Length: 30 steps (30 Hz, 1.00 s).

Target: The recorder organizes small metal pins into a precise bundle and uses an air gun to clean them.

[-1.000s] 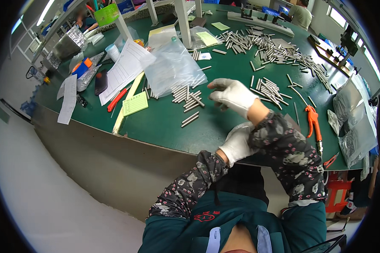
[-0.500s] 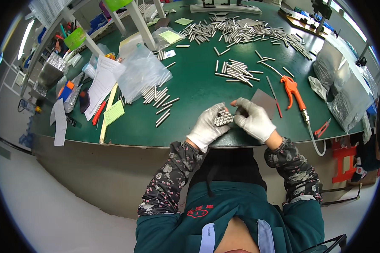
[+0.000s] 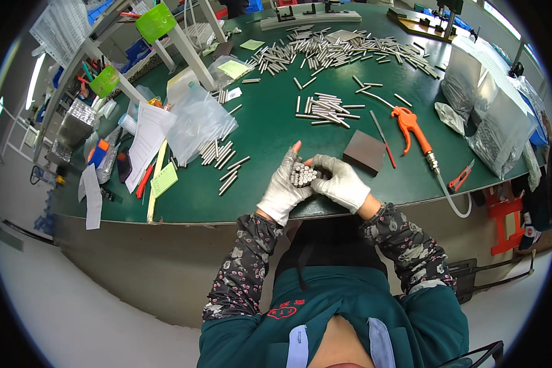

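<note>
A bundle of short steel pins shows its round ends toward me at the table's front edge. My left hand, in a white glove with bare fingertips, is closed round its left side, the thumb raised. From the right, my right hand, gloved the same way, presses against the bundle with its fingers curled; part of its grip is hidden. Right of my hands sits a dark brown block. A small heap of loose pins lies beyond my hands, and another group of pins lies to the left.
A large pile of pins spreads along the back. On the right lie an orange air gun with a hose, a red-handled file, a red cutter and plastic bags. Papers and a clear bag cover the left.
My right hand has come in against the bundle, which my left hand was holding. The pin ends now form a rounder cluster. The whole view has shifted slightly.
</note>
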Motion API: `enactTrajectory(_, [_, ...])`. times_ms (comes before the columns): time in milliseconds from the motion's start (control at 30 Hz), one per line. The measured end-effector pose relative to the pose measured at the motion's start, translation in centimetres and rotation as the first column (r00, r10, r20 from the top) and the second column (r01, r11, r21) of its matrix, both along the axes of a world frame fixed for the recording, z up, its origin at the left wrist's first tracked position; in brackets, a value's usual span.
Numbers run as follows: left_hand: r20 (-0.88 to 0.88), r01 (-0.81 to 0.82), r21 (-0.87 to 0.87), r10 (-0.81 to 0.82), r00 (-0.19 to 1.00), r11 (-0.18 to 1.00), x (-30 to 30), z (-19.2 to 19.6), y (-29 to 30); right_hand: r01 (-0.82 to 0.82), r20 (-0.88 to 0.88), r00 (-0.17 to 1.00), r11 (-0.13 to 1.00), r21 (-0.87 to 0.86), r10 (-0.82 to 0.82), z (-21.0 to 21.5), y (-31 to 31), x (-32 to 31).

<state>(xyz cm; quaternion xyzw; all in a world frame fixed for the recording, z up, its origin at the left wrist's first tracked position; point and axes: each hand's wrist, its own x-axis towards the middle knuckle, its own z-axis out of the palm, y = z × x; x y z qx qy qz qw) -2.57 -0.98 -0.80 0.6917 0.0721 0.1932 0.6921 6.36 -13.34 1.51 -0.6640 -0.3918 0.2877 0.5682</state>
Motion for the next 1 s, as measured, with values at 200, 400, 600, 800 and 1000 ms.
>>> enactTrajectory(200, [0.012,0.087,-0.172,-0.086,0.996,0.981,-0.1,0.0,0.5,-0.024,0.093,0.995,0.999,-0.026,0.026,-0.1,0.8,0.4])
enactTrajectory(400, [0.05,-0.001,0.077,-0.003,0.999,0.997,-0.1,-1.1,1.0,-0.012,0.148,0.989,0.999,-0.039,0.017,0.0,1.1,0.4])
enactTrajectory(600, [0.027,0.06,0.018,-0.06,0.998,0.998,-0.5,-0.3,1.3,-0.005,0.126,0.992,1.0,0.03,0.001,-1.0,1.5,0.3])
enactTrajectory(800, [0.037,0.094,-0.058,-0.092,0.995,0.994,-0.8,-0.1,1.3,-0.05,-0.005,0.999,0.994,0.094,0.051,-1.1,1.4,0.2])
enactTrajectory(1000, [0.064,0.033,0.014,-0.034,0.997,0.999,-0.9,0.2,1.0,-0.097,-0.041,0.995,0.995,-0.009,0.096,-0.3,1.4,0.4])
